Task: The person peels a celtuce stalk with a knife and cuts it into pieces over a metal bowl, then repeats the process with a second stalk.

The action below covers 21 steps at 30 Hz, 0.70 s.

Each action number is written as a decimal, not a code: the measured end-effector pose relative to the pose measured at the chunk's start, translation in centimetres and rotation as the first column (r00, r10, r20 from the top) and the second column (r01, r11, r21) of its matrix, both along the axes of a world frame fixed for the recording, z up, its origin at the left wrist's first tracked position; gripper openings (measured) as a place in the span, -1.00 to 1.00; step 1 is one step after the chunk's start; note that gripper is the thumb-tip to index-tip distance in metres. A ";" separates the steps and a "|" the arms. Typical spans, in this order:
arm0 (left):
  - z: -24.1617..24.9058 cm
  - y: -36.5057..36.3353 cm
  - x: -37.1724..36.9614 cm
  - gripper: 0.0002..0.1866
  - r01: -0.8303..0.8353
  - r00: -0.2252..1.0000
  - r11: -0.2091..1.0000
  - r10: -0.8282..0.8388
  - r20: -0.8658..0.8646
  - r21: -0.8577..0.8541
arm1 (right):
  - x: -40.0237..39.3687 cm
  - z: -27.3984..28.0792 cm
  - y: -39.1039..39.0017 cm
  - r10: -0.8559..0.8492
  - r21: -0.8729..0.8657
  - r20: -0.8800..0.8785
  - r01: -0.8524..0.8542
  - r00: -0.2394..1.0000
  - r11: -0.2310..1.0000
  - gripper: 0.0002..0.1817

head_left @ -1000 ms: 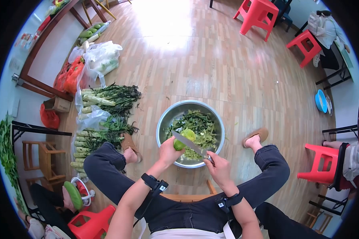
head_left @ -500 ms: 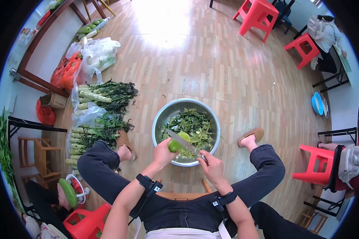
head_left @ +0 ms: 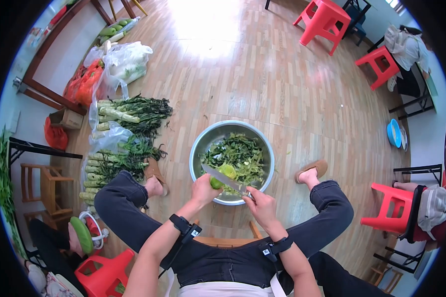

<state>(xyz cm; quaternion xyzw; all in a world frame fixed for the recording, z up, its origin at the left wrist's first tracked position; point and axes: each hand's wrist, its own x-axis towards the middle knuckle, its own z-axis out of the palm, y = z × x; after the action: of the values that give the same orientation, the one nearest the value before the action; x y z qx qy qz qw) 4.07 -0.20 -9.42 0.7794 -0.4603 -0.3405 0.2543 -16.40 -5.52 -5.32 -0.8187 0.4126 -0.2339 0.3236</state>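
My left hand is wrapped round a rounded, bright green vegetable with a paler top, its exact kind unclear. In my right hand is a knife with a long metal blade. The blade lies slantwise across the vegetable, its tip pointing up and left past my left fingers. Both hands are over the near rim of a large metal basin. Dark green leaves and pale green peelings cover the basin's bottom.
Leafy, thick-stemmed vegetables lie in rows at the left, beside plastic bags. A red stool and another person's foot in a green slipper are at lower left. Red stools and a blue basin stand right.
The knife and vegetable have shifted slightly within my hands, with the blade a little lower and further left. My grips stay the same, and the whole view has tilted slightly.
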 end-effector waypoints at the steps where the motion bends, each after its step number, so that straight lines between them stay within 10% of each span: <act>1: -0.4 0.1 0.1 -0.52 0.008 0.999 0.998 -0.011 -0.048 -0.060 | 0.1 0.1 0.1 0.010 -0.025 -0.030 -0.011 0.999 1.000 -0.69; 21: -0.7 0.0 -1.2 -0.46 0.114 0.945 0.989 -0.136 -0.299 -0.090 | 0.4 -2.4 0.7 0.026 -0.071 -0.307 -0.051 0.951 0.996 -0.72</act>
<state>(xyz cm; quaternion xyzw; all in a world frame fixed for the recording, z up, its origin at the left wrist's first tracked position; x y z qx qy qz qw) 2.89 -0.18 -10.09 0.6774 -0.4761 -0.4550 0.3278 -16.02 -4.86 -7.75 -0.8650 0.4322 -0.1140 0.2282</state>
